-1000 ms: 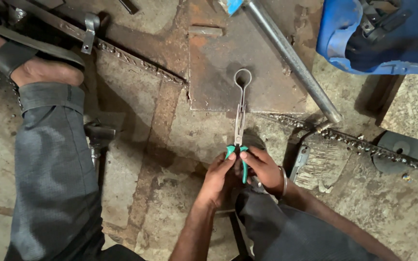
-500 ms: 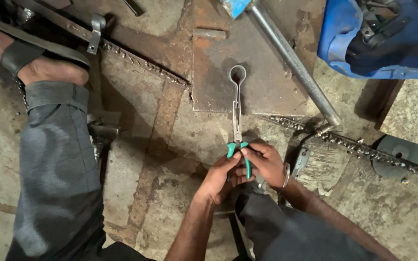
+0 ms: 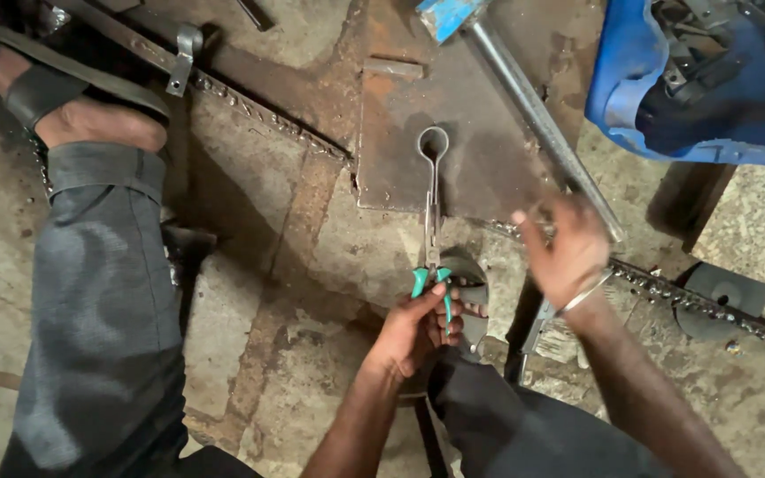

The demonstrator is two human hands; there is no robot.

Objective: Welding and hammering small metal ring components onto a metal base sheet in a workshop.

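Head view: left hand (image 3: 418,326) closed around green-handled pliers (image 3: 434,257), handles squeezed together; pliers' nose pinches the stem of a looped metal rod (image 3: 433,164) that runs straight ahead from the grip, loop lying flat on the rusty steel plate (image 3: 489,115); right hand (image 3: 564,248) lifted, fingers spread, holding nothing, blurred, near the steel pipe (image 3: 533,106); judgement: keep the squeeze firm, pliers in line with the rod, loop pressed flat on the plate so it can't twist; chain (image 3: 692,301) lies just beside on the floor.

Right hand (image 3: 564,248) motion-blurred; blue crate (image 3: 666,80) cut off by frame edge
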